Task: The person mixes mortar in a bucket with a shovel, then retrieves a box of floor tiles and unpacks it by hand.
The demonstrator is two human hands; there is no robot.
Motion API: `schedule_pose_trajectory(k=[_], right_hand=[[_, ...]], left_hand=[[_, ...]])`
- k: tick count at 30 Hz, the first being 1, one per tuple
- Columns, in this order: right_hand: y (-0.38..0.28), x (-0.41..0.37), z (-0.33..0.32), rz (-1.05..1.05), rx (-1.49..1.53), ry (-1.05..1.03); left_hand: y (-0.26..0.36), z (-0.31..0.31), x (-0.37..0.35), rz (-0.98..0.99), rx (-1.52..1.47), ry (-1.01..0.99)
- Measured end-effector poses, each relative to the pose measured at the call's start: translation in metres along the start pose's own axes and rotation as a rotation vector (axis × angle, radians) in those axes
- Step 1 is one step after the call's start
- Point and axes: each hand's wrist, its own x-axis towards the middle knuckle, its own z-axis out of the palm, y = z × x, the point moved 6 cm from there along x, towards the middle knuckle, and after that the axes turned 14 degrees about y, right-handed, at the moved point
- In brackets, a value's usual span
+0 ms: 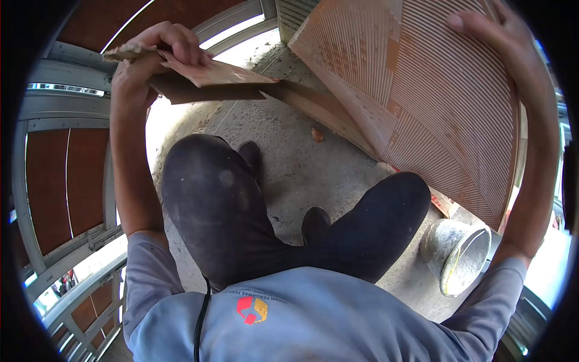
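My left hand (160,57), at the upper left, has its fingers wrapped round the torn edge of a cardboard flap (217,75). The flap runs right towards a large sheet of ribbed, brownish cardboard (452,102) at the upper right. That sheet stands tilted over the floor, with a fold down its left part. At the top right my right hand (491,30) lies against the ribbed face near the top edge, thumb spread away from the fingers. Its fingertips are partly hidden at the dark rim of the view.
Beside my knee at the lower right stands a whitish, stained bucket (455,256). Metal railings with brown panels (66,181) line the left side. A small orange-brown scrap (317,134) lies on the dusty concrete floor (283,175) between my legs and the cardboard.
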Motion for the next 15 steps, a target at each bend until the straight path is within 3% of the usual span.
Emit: schedule_pose_trajectory(k=[3,7,10,11,15], right_hand=[[-0.025,-0.003,0.024,-0.093,-0.072,0.03],[-0.025,0.028,0.05,-0.104,-0.122,-0.205],[-0.038,0.037,0.068,-0.088,-0.116,-0.322],[-0.044,0.04,0.074,-0.089,-0.125,-0.331],[-0.048,0.052,0.104,-0.171,-0.15,-0.327]], left_hand=[[0.025,0.044,0.005,-0.003,0.126,-0.286],[0.036,0.095,-0.003,0.03,0.108,-0.619],[0.034,0.123,-0.017,0.024,0.061,-0.728],[0.035,0.127,-0.021,-0.063,0.102,-0.882],[0.04,0.137,-0.024,-0.05,0.116,-0.962]])
